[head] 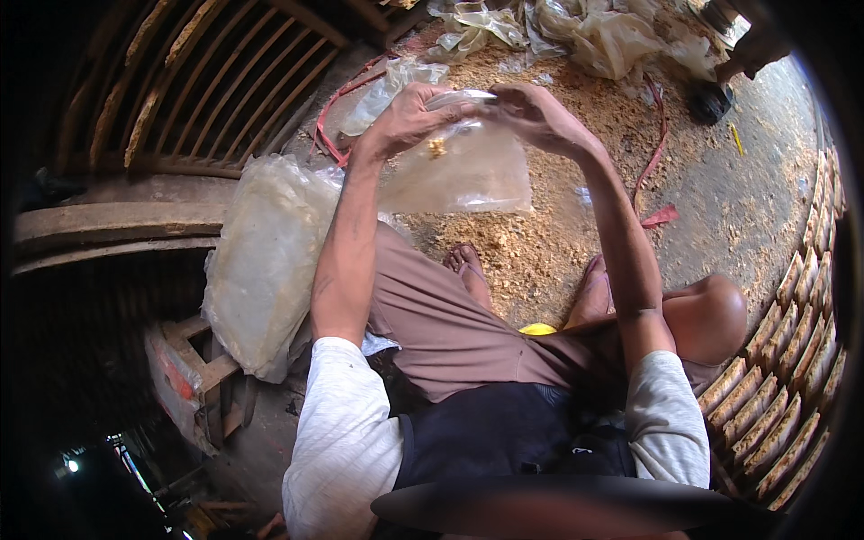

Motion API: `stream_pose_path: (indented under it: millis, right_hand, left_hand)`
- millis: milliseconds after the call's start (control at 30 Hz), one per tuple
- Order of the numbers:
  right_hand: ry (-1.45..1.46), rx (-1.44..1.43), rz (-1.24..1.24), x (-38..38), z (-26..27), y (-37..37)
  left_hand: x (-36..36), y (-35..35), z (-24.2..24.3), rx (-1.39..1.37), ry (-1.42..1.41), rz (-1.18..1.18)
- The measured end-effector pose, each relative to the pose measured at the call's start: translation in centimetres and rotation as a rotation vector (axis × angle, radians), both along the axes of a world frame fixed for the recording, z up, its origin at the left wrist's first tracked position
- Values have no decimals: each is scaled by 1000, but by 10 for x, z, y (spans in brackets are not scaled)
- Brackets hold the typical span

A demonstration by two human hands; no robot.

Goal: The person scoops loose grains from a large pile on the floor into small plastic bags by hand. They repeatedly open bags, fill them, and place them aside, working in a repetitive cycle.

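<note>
A clear plastic bag [466,169] hangs in front of me above the floor, with a few yellowish crumbs on or in it. My left hand [428,118] grips its gathered upper edge, thumb on the near side. On the other side of that edge, my right hand [540,118] is closed on the plastic, its fingers partly blurred and hidden. To the left of my leg leans a thick stack of cloudy plastic sheets or bags [270,270].
Tan crumbs [513,256] cover the floor around my feet. Crumpled plastic [594,34] lies at the far side, near red strips [651,148]. A slatted wooden rack [256,81] stands upper left, a wooden stool-like frame [202,378] lower left. Rows of crumb-coated slats [769,405] line the right.
</note>
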State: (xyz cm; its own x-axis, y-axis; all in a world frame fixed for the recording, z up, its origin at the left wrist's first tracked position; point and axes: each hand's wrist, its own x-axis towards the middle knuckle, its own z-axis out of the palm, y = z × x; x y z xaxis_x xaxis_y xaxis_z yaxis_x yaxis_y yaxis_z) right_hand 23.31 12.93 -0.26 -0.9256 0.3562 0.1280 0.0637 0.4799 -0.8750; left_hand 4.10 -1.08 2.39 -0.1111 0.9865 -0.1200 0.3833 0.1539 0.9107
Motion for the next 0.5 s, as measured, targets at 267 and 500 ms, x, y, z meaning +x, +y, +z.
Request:
stream_pose_path:
  millis: [267,500]
  right_hand:
    - [33,-79,-37,-3,2,-3]
    - [210,-95,-93,2,-7,3]
  left_hand:
    - [-6,-5,4,-9,-259,210]
    - [-6,-12,11,0,-292,116]
